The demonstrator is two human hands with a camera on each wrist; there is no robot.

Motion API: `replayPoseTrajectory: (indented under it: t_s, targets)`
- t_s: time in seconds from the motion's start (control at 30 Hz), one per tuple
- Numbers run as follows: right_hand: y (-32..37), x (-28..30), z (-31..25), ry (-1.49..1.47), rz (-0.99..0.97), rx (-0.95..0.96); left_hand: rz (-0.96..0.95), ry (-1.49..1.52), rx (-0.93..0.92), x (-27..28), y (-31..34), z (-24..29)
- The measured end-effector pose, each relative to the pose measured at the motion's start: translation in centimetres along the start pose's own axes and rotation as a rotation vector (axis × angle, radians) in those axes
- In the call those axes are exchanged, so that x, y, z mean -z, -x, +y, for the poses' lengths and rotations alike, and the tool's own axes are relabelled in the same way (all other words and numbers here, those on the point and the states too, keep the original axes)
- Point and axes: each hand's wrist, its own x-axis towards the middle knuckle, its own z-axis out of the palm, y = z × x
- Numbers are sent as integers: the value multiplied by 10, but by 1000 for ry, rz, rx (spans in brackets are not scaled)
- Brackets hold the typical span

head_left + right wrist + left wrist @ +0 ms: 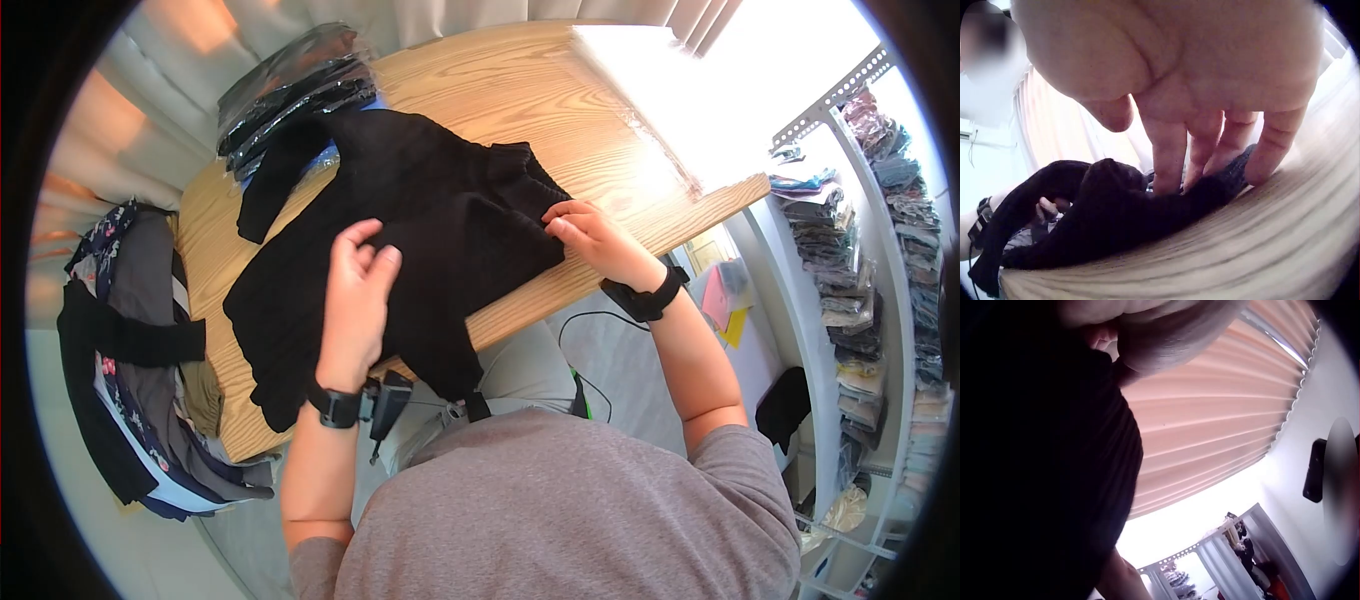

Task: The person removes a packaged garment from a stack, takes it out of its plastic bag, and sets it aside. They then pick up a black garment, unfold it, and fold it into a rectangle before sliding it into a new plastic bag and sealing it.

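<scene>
The black sweater [440, 215] lies spread across the middle of the wooden table [480, 80], with its lower edge hanging over the table's near edge at 6 o'clock. My left hand [355, 290] sits at the sweater's centre, fingers curled round a raised fold of the knit, while my right hand [590, 235], at 3 o'clock of the sweater, presses its fingertips [1166, 181] close together on the sweater's edge. A stack of bagged dark garments [290, 85] lies at 11 o'clock, a pile of clothes [140, 350] at 9 o'clock, and shelves of folded clothes [880, 250] at 3 o'clock.
</scene>
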Motion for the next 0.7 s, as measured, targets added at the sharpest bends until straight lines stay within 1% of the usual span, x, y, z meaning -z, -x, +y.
replayPoseTrajectory:
  t_s: [0.03, 0.07, 0.1, 0.13, 0.17, 0.2, 0.27, 0.3, 0.37, 0.43, 0.47, 0.53, 0.57, 0.6, 0.67, 0.7]
  targets:
    - [-1, 1, 3, -164, -16, -72, 80, -99, 12, 6, -9, 1]
    - [-2, 0, 4, -329, -33, -145, 84, -187, 45, 13, -18, 1]
    - [-1, 0, 3, -331, -36, -147, 58, -221, 95, 17, -25, -3]
    - [-1, 0, 1, -212, -44, -83, 31, -254, 144, 19, -29, -7]
    - [-1, 0, -1, -93, -51, -18, 33, -256, 145, 21, -28, -8]
    - [0, -2, -4, -97, -50, -17, 31, -288, 182, 20, -26, -4]
    - [6, -13, -9, 170, 113, 89, 21, -327, 226, 18, -23, 3]
    - [5, -17, -10, 165, 113, 82, 6, -351, 223, 16, -20, 7]
    - [1, -25, -8, 231, 190, 9, -11, -374, 226, 19, -19, 2]
    - [-5, -30, -1, 222, 207, -21, -55, -240, 39, 22, -24, -4]
    - [-7, -31, 0, 214, 226, -49, 43, -274, -43, 26, -25, -2]
    - [-8, -32, -1, 222, 217, -87, 92, -240, -65, 38, -29, 10]
    - [-9, -32, -3, 234, 209, -122, 111, -302, -54, 48, -33, 8]
    - [-8, -32, -6, 233, 206, -118, 116, -303, -54, 49, -28, 10]
    - [-10, -31, -13, 270, 207, -159, 93, -737, -301, 48, -13, 22]
    - [-11, -30, -15, 266, 207, -158, 50, -824, -343, 38, 2, 34]
